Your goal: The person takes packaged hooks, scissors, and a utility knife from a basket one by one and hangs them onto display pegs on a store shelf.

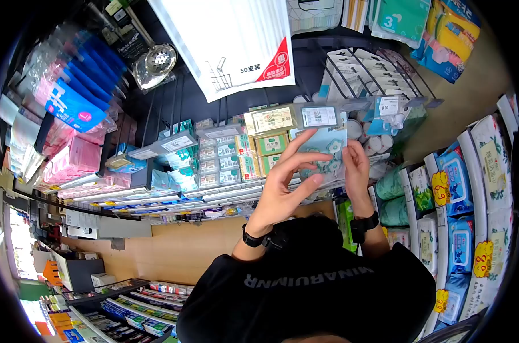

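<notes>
A light-blue card pack [335, 139] with pale green flower-shaped pieces under clear plastic is upright in front of the shelf, below the price labels. Pinched at the pack's right edge are the thumb and fingers of my right hand [358, 171]. My left hand [288, 186] is over the pack's left side, its fingers spread apart and the index finger pointing up. Whether the left fingertips touch the pack, I cannot tell. Part of the pack is behind my left fingers. Each wrist wears a black band.
Above the hands hangs a large white straw pack [231, 46]. Small boxed goods [218, 160] line the shelf to the left, and hooks with white card packs [368, 77] are at upper right. Blue wipes packs [459, 246] fill the right shelf. A metal skimmer [159, 59] hangs upper left.
</notes>
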### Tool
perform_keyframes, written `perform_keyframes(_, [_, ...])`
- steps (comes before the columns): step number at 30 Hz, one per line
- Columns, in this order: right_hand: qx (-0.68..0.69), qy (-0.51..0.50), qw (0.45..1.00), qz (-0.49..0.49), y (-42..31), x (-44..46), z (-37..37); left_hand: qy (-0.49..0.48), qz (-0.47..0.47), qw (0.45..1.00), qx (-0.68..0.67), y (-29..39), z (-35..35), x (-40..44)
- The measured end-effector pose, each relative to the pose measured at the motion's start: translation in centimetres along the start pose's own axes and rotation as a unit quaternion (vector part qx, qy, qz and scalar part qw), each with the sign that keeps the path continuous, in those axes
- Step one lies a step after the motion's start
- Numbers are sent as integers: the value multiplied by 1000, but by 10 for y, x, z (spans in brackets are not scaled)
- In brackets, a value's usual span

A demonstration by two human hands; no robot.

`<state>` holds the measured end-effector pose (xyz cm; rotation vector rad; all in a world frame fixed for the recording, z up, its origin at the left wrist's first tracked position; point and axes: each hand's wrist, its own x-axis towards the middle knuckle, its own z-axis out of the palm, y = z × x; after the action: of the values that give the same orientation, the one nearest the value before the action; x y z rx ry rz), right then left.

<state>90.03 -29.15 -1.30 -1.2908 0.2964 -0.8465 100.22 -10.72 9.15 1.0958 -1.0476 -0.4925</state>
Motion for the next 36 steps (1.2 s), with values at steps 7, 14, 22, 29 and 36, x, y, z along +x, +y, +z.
perform_keyframes(7, [22,-19,1000,0,-4,2,4,12,21,1000,1,9,2,12])
perform_keyframes(14, [18,-42,999,12,-3,8,11,33,22,999,-20,7,1,14])
perform_keyframes(22, [81,-38,995,45,-2,13,19,53,15,997,-48,7,3,16])
perform_keyframes(29, [59,-33,997,21,-8,18,28,70,20,993,-94,6,7,19])
perform_keyframes(36, [63,-26,997,19,-9,19,33,61,27,995,-80,4,7,17])
